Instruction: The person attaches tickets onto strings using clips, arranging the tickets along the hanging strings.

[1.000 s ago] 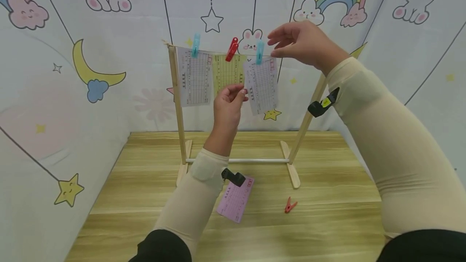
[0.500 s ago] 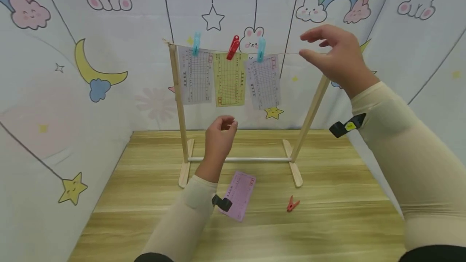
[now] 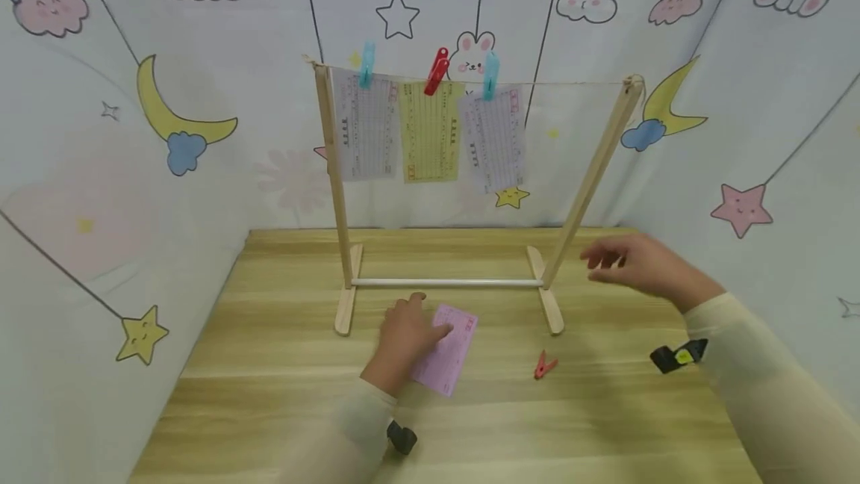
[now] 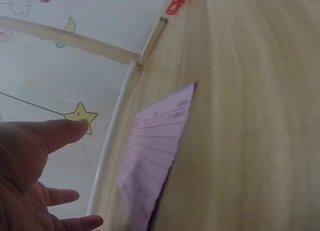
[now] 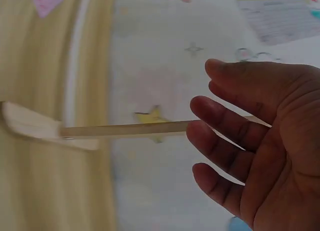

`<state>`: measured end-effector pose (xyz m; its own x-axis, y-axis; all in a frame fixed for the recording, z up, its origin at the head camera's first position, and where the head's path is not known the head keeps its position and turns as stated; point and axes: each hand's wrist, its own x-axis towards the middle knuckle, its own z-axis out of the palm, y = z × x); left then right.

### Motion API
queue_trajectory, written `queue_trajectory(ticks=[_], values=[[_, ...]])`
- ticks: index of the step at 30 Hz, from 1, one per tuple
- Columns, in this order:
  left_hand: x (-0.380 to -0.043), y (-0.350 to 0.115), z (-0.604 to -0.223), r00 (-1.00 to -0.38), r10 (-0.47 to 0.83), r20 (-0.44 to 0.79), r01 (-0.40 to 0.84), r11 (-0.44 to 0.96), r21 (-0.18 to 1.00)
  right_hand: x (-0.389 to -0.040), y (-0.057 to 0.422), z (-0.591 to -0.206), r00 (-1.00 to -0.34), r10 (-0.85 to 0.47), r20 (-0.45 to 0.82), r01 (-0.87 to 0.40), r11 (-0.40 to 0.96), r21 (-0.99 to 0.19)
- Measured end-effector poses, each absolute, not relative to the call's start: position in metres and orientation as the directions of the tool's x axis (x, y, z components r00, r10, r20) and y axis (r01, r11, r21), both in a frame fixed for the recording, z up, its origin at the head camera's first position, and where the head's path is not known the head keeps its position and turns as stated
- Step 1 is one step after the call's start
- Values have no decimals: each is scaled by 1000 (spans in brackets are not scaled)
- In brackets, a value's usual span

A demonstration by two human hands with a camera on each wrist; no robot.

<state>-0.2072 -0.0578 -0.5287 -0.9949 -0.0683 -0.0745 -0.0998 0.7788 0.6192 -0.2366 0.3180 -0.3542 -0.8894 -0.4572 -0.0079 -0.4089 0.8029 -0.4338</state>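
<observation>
A pink printed slip [image 3: 452, 357] lies on the table, its near left part overlapped by my left hand [image 3: 406, 334]. In the left wrist view the thumb and fingers of that hand are spread beside the pink slip [image 4: 155, 151], holding nothing. My right hand [image 3: 645, 267] hovers to the right of the rack's right post, its fingers loosely bent and nothing in them, as the right wrist view of the hand [image 5: 260, 141] also shows. A small red clothespin [image 3: 544, 366] lies on the table between the two hands, right of the slip.
A wooden rack with a left post [image 3: 334, 178], a right post [image 3: 591, 178] and a white bottom rod [image 3: 446, 282] stands at the back. From its string [image 3: 564, 84] hang a white slip [image 3: 368, 129], a yellow slip [image 3: 430, 137] and another white slip [image 3: 496, 140], held by blue and red clothespins.
Both hands have come down from the hanging slips: the left to the pink slip on the table, the right outward and down past the right post. The view has tilted slightly downward.
</observation>
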Motion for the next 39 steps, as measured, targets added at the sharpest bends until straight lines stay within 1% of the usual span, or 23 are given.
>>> queue_trajectory(ticks=[4,6,8,10,11,15,19,22,32,39], values=[[-200,-49,-545,-998,-45,-40,-59,835,547,-224,326,-447,-870,-491,-51,-418,787,-455],[-196,-45,-551,-999,-34,-34,-47,850,525,-215,325,-483,-873,-483,-68,-401,790,-463],[-195,-41,-556,-1000,-20,-23,-29,862,506,-208,322,-507,-869,-492,-59,-410,781,-471],[-194,-38,-556,-1000,-7,-23,-17,865,502,-205,319,-524,-866,-497,-50,-411,766,-493],[-194,-37,-555,-1000,-3,-22,-13,863,505,-205,318,-529,-865,-500,-39,-411,752,-516],[-195,-34,-550,-1000,3,-25,-10,857,515,-208,315,-543,-846,-534,-12,-447,720,-532],[-195,-33,-549,-999,5,-42,-17,856,517,-210,312,-550,-827,-562,-23,-462,701,-543],[-193,-34,-550,-999,21,-46,-6,846,533,-208,312,-555,-826,-563,-27,-455,693,-559],[-191,-37,-552,-998,54,-18,34,824,565,-199,313,-560,-843,-538,31,-455,679,-576],[-190,-37,-551,-998,63,-25,33,782,622,-197,312,-564,-817,-572,74,-507,652,-564]])
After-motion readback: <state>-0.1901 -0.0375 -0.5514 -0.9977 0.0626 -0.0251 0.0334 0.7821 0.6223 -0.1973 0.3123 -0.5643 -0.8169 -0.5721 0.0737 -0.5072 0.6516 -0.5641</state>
